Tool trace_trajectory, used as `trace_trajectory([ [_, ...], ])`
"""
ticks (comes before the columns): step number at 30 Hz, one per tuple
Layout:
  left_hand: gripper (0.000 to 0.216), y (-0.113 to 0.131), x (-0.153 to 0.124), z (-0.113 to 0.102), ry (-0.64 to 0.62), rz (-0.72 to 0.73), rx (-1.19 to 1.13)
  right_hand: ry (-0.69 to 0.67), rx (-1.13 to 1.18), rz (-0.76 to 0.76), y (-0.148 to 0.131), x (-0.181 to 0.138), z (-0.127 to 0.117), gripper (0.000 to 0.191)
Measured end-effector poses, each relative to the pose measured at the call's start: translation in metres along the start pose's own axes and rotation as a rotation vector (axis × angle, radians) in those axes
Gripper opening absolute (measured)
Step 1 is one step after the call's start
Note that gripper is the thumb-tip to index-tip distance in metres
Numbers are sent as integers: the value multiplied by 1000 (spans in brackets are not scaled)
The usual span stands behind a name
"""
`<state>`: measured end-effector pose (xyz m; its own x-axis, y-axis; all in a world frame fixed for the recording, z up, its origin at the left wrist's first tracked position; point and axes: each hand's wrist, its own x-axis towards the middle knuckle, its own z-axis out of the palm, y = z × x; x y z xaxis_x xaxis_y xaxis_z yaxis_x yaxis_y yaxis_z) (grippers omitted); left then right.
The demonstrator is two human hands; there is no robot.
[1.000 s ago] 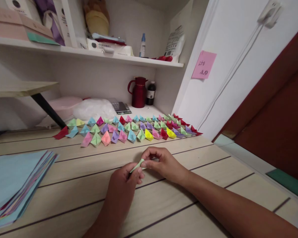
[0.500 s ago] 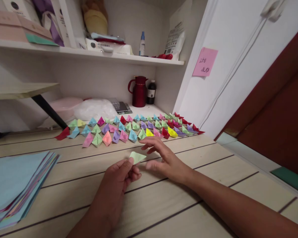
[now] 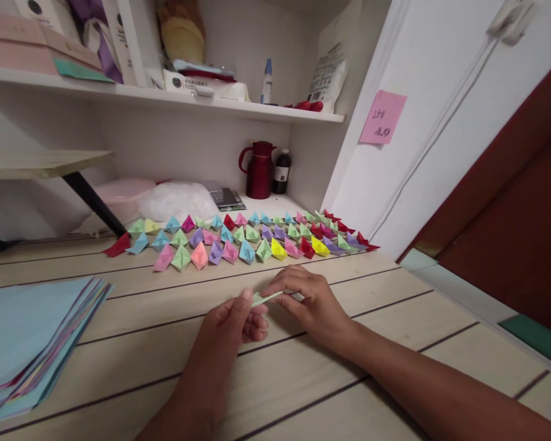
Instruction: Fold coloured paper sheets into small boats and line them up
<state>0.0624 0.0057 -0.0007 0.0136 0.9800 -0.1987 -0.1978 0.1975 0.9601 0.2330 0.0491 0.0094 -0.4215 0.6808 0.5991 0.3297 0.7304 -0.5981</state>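
A small folded piece of light green paper is held just above the wooden table, seen edge-on. My left hand pinches its near end between thumb and fingers. My right hand pinches its far end, fingers curled over it. Beyond my hands, several small folded paper boats in many colours stand in rows along the back of the table.
A stack of coloured paper sheets, light blue on top, lies at the left. At the back stand a dark red jug, a dark bottle and a clear plastic bag. A pink note sticks to the white panel.
Half a second ago my right hand was open and off the green paper, which lay flat in my left fingers. Now the right hand has closed on it again and the paper is turned edge-on.
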Motion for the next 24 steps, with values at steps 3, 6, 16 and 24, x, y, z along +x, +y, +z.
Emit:
trace_trajectory([
  [3, 43, -11, 11, 1, 182, 97, -90, 42, 306, 373, 2, 2, 4, 15],
  [6, 56, -16, 18, 5, 286, 179, -98, 96, 651, 639, 0, 3, 11, 25],
  [16, 25, 1, -8, 9, 316, 180, 244, -13, 474, 533, -14, -6, 21, 22],
  [24, 25, 5, -6, 5, 332, 164, 398, -147, 116, 336, -12, -5, 14, 20],
])
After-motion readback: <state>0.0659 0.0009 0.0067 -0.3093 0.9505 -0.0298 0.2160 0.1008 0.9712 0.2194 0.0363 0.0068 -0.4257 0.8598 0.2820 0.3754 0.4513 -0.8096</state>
